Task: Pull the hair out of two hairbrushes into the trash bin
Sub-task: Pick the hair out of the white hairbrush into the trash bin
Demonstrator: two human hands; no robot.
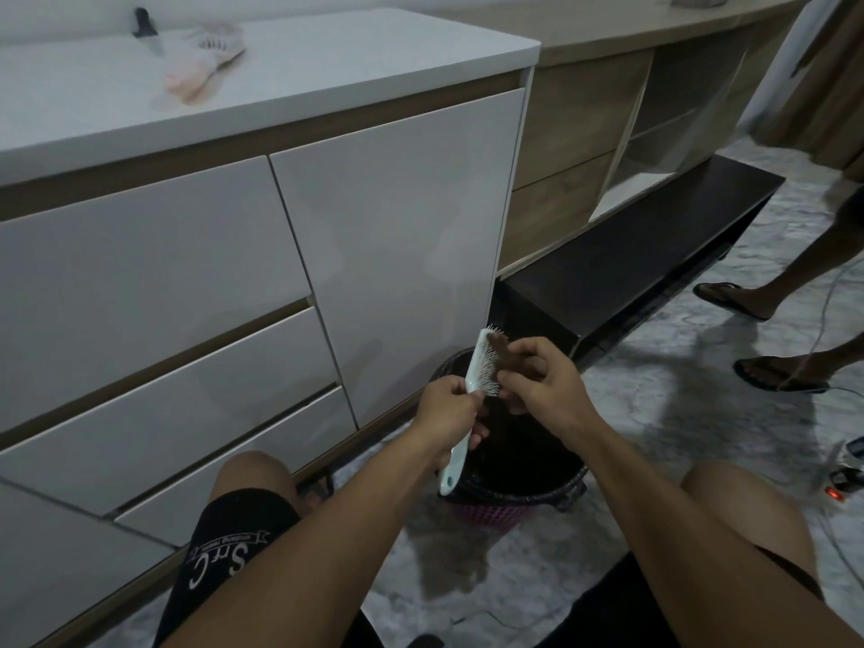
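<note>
A white hairbrush (472, 395) stands nearly upright directly above the black trash bin (514, 465), handle down. The left hand (446, 406) grips its neck; the right hand (537, 381), beside the bristles, pinches a brown hair clump (498, 350).

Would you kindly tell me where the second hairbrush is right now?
The pink hairbrush lies on the white countertop, upper left of the head view, beside a dark object, far from both hands.
</note>
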